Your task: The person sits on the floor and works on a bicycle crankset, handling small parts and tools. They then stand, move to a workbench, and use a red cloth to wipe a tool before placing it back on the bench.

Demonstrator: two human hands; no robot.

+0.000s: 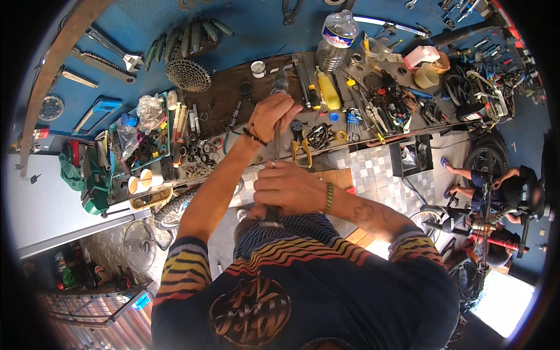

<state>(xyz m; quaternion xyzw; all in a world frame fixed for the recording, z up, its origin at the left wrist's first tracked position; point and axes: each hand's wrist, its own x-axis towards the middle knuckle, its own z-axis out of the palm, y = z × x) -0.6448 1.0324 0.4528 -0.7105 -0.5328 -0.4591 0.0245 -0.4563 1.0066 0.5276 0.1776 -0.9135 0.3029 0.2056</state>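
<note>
My right hand [286, 188] is closed in a fist around a long tool whose dark butt end [270, 218] shows below it, close to my body. A straight metal shaft [276, 144] runs between my two hands, away toward the bench. My left hand [273, 115] is closed over the bench's front edge, near the far end of that shaft. What lies inside its fingers is hidden. Just beyond it is a shiny grey piece [281, 80] whose kind I cannot make out. Yellow-handled pliers [300, 146] lie to the right of the shaft.
The wooden bench [224, 81] carries a yellow bottle [328, 91], a large clear plastic bottle [336, 44], a white tub [258, 69] and many hand tools. A cassette sprocket [188, 74] hangs on the blue wall. At right, another person [528, 189] sits beside a bicycle.
</note>
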